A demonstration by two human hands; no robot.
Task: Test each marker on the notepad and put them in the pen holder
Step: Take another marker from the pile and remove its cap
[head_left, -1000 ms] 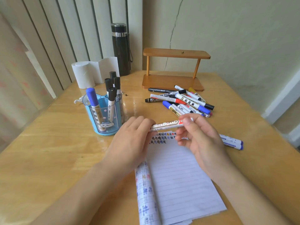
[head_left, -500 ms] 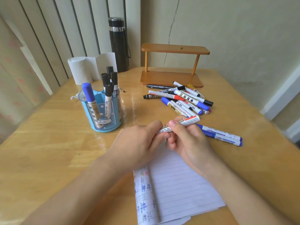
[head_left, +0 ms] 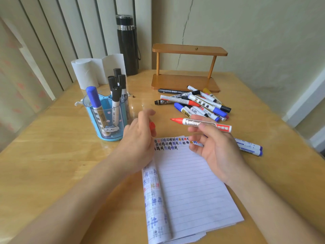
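Over the wooden table (head_left: 52, 147) by a cracked wall (head_left: 263, 32), right hand (head_left: 216, 148) pinches red marker (head_left: 202, 122); left hand (head_left: 139, 138) grips cap (head_left: 152, 125)

Red is seen on the tip, label and round plastic cap (head_left: 152, 125) of the white cylindrical marker (head_left: 193, 122). The white ruled paper notepad (head_left: 190, 182) is marked with blue, black and orange scribbles.

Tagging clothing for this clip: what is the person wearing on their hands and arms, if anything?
Nothing visible. The left hand and right hand are bare, with no gloves or rings showing. Both forearms are uncovered down to the frame edge: no sleeves, watch or bracelet.
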